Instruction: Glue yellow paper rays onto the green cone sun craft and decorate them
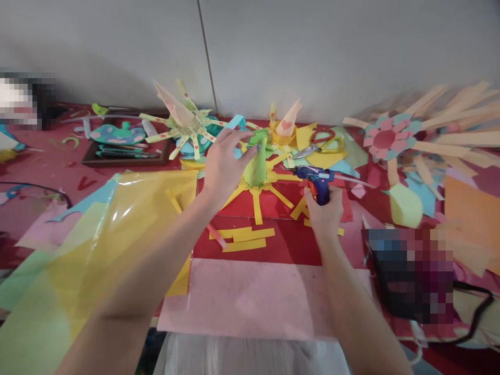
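Green cone point(255, 169) stands mid-bench, yellow strips point(256, 205) fanned out around its base. Near to far from here.

Nearest: pink sheet point(250, 299) flat along the front edge of the bench point(291, 247), lap just below it. Blurred-out block point(410, 276) at right, black cable beside it.

Next: loose yellow pieces point(250, 244) in a small overlapping pile, pink stick point(216, 236) angled across their left end. Clear film over a yellow sheet point(156, 200) to the left, blue and green paper near it.

Hands are well apart. Right hand point(326, 211) clamped around the grip of a blue glue gun point(314, 174), finger by the orange trigger. Nozzle faces left, near the cone's strips; clear rod out the back. Left hand point(228, 159) raised at the cone, thumb and forefinger parted, thumb overlapping cone's left side. Can't tell if it touches. Blue strip point(236, 122) shows just past the fingers; can't tell if held.

Farther: scissors point(308, 151) lying on paper right of the cone. Brown tray point(127, 162) at left, pens and a teal case point(117, 134) inside. Behind: two pink cones point(289, 122) with strips. Far right: pink-and-teal ring point(390, 138), long peach strips radiating. Gray wall point(312, 57) at the back.
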Action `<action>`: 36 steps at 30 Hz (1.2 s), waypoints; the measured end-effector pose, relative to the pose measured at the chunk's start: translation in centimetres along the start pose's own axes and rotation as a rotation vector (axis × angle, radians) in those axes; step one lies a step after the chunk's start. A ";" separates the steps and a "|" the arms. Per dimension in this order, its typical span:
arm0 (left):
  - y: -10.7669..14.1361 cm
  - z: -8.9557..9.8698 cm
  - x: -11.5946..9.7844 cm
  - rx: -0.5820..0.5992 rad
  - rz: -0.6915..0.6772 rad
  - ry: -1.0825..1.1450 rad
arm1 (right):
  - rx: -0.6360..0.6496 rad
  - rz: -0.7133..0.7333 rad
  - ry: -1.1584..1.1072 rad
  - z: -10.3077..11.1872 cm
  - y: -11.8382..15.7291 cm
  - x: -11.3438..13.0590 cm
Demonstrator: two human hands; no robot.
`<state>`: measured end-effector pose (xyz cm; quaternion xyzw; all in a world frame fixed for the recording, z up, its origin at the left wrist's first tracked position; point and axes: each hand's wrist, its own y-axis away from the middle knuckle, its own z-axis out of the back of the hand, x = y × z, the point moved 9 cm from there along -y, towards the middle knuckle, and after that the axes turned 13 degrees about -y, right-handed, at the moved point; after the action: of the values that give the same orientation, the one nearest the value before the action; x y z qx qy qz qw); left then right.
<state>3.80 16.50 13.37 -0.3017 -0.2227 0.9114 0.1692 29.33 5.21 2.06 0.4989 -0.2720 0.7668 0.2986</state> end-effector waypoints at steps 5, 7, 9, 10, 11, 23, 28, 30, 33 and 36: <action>-1.0 -2.3 -1.1 0.023 0.005 0.000 | 0.006 0.006 0.013 -0.1 0.0 0.0; -1.2 -2.6 -0.8 0.026 0.040 -0.014 | 0.021 0.011 0.012 -0.2 0.0 0.1; -1.4 -2.1 -0.7 0.003 0.053 -0.016 | 0.021 0.011 0.003 -0.2 0.0 0.2; -1.5 -1.5 -0.8 -0.019 0.051 -0.015 | 0.013 0.011 0.001 0.0 0.0 0.3; -1.6 -0.7 -1.0 -0.044 0.045 -0.015 | -0.002 0.014 -0.001 0.1 0.0 0.4; -2.6 4.6 -4.8 -0.103 -0.086 -0.006 | -0.081 0.039 -0.064 1.2 -0.4 0.4; -2.2 2.8 -3.8 -0.030 -0.046 -0.014 | -0.063 0.023 -0.031 0.9 -0.2 0.4; -2.0 2.1 -3.7 -0.003 -0.047 -0.005 | -0.062 0.019 -0.028 0.8 -0.2 0.4; -1.8 1.3 -3.6 0.011 -0.059 0.006 | -0.063 0.016 -0.027 0.8 -0.1 0.4; -1.9 1.5 -3.5 -0.035 -0.079 0.008 | -0.056 0.019 -0.029 0.7 -0.1 0.4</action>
<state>5.85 16.10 17.04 -0.2992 -0.2496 0.8988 0.2008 29.72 4.88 2.72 0.4988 -0.3021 0.7544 0.3013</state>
